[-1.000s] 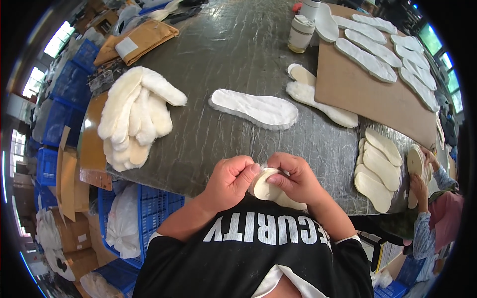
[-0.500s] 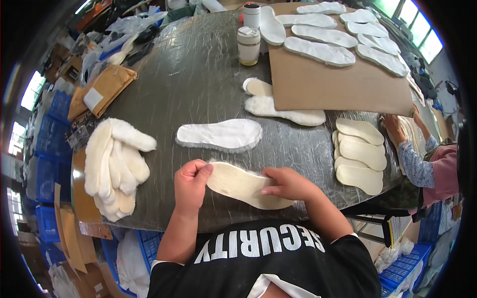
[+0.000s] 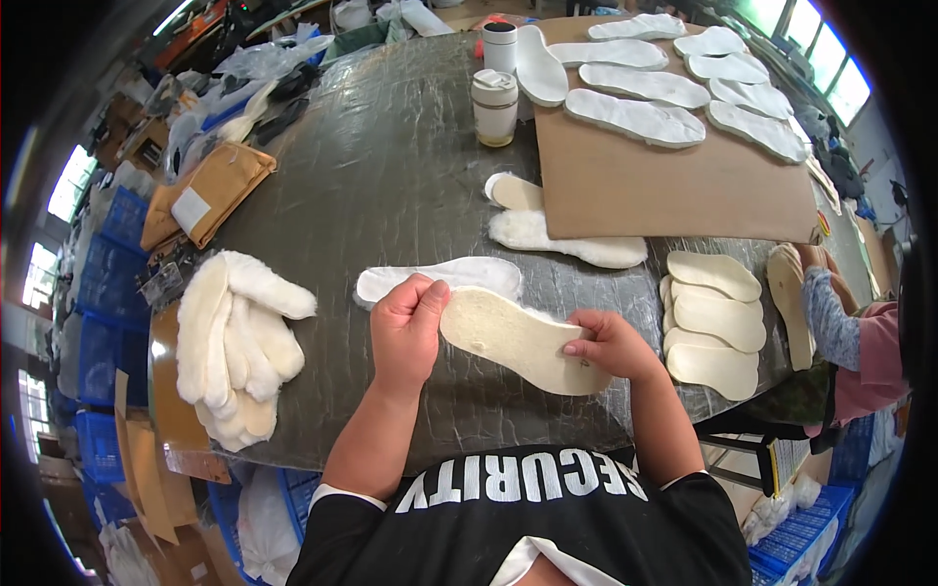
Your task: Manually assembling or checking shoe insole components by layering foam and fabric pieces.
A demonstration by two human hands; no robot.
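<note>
A cream insole [image 3: 518, 344] is held up between my hands, its smooth felt-like face toward me and a fringe of white fleece along the far edge. My left hand [image 3: 408, 327] pinches one end between thumb and fingers. At the other end my right hand [image 3: 616, 349] grips the edge, thumb on top. Just beyond lies a white insole [image 3: 445, 277] with a fleecy rim, partly hidden by my left hand. Farther off, a fluffy insole [image 3: 572, 237] and a smaller beige one [image 3: 518, 192] rest partly beside and under the cardboard.
Fleece insoles [image 3: 234, 342] are piled at the left. Overlapping cream insoles [image 3: 718, 317] lie to the right, near a co-worker's sleeve [image 3: 831, 317]. A cardboard sheet [image 3: 674, 195] carries several white insoles. Two cups [image 3: 495, 112] stand behind; a brown package [image 3: 220, 190] lies far left.
My hands have raised the cream insole and shifted it slightly right, and my left hand now overlaps the white insole behind. The co-worker's hands have drawn back from the cardboard's edge.
</note>
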